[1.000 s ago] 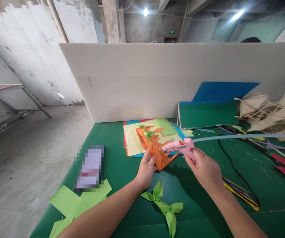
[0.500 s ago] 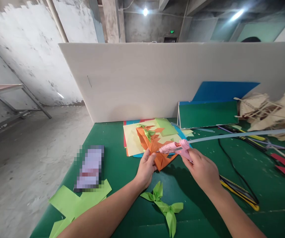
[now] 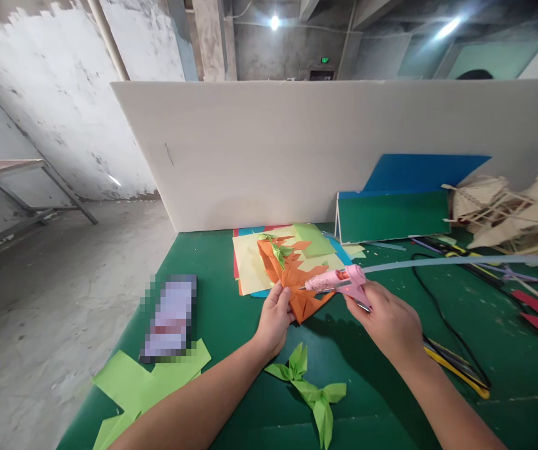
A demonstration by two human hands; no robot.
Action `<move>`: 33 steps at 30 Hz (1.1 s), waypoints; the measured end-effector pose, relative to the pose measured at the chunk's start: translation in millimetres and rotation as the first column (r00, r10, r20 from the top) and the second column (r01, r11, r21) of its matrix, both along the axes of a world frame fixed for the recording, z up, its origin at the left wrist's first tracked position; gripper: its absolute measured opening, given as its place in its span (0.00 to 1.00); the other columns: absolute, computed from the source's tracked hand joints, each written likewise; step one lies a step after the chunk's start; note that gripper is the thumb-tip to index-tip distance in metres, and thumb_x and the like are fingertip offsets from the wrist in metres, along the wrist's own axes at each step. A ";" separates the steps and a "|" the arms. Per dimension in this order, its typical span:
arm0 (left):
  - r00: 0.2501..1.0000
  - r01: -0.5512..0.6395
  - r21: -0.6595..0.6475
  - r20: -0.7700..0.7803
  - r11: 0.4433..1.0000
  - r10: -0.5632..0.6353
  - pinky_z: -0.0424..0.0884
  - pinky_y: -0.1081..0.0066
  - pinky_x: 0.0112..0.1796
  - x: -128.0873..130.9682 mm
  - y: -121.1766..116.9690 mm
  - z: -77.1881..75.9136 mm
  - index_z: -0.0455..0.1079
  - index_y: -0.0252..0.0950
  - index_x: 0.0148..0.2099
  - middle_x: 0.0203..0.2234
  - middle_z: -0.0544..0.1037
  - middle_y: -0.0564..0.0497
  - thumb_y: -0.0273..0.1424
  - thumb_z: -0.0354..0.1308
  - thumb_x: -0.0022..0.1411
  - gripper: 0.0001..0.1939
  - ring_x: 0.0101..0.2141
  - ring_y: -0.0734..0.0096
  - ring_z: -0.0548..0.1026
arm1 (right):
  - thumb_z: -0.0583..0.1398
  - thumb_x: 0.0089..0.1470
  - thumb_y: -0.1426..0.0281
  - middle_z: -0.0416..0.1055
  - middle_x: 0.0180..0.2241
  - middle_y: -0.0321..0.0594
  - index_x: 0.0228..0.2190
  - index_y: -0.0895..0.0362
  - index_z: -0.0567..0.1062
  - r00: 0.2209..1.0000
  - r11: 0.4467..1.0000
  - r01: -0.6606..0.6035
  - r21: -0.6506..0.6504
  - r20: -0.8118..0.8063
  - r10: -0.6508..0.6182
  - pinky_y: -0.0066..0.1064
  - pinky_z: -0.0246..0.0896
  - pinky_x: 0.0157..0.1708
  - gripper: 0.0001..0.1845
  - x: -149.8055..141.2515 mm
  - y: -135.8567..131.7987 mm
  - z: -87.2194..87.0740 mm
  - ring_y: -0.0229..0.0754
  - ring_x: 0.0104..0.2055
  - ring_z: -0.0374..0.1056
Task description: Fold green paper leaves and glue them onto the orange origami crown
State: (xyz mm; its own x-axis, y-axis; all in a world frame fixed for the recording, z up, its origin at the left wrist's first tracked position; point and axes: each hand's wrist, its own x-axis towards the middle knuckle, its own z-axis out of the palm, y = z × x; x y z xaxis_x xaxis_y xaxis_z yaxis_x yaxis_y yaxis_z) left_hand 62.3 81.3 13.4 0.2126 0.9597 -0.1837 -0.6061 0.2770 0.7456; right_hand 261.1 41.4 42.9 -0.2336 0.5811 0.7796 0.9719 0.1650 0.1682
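Note:
My left hand (image 3: 274, 317) pinches the near left edge of a folded orange paper piece (image 3: 307, 307) with spiky points. A pink glue gun (image 3: 337, 281) is gripped in my right hand (image 3: 393, 322); its nozzle hovers over the orange paper, close to my left fingertips. A long translucent glue stick (image 3: 456, 260) sticks out of the gun's back to the right. On the far left part of the orange paper sits a small green folded paper piece (image 3: 280, 252). Two more green folded paper pieces (image 3: 318, 395) lie on the table below my hands.
Colored paper sheets (image 3: 249, 275) lie under the orange piece. Green paper squares (image 3: 144, 387) and a blurred-out phone (image 3: 170, 319) are at left. Yellow-handled pliers (image 3: 460, 372), a black cord and wooden frames (image 3: 507, 206) are at right. A white board (image 3: 259, 150) stands behind.
My right hand has drawn the glue gun slightly to the right, away from my left fingertips. The glue stick behind it has swung lower. My left hand has hardly moved.

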 end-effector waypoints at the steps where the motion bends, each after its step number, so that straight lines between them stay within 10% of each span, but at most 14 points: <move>1: 1.000 0.000 0.000 0.001 1.000 0.000 0.75 0.63 0.43 0.1 0.2 -0.4 0.70 0.38 0.45 0.39 0.80 0.48 0.41 0.67 0.51 0.21 0.40 0.63 0.79 | 0.58 0.58 0.66 0.71 0.25 0.36 0.35 0.60 0.72 1.000 1.000 -0.009 -0.008 0.008 0.009 0.27 0.53 0.25 0.09 0.0 0.1 0.0 0.36 0.24 0.66; 33: 1.000 0.008 0.011 -0.026 1.000 -0.008 0.76 0.65 0.40 -0.9 -0.6 2.9 0.72 0.38 0.46 0.37 0.80 0.48 0.40 0.66 0.52 0.20 0.38 0.64 0.79 | 0.59 0.57 0.58 0.70 0.23 0.37 0.33 0.60 0.71 0.993 0.993 0.112 0.034 -0.043 -0.111 0.28 0.50 0.22 0.16 -3.0 3.4 -1.0 0.37 0.23 0.66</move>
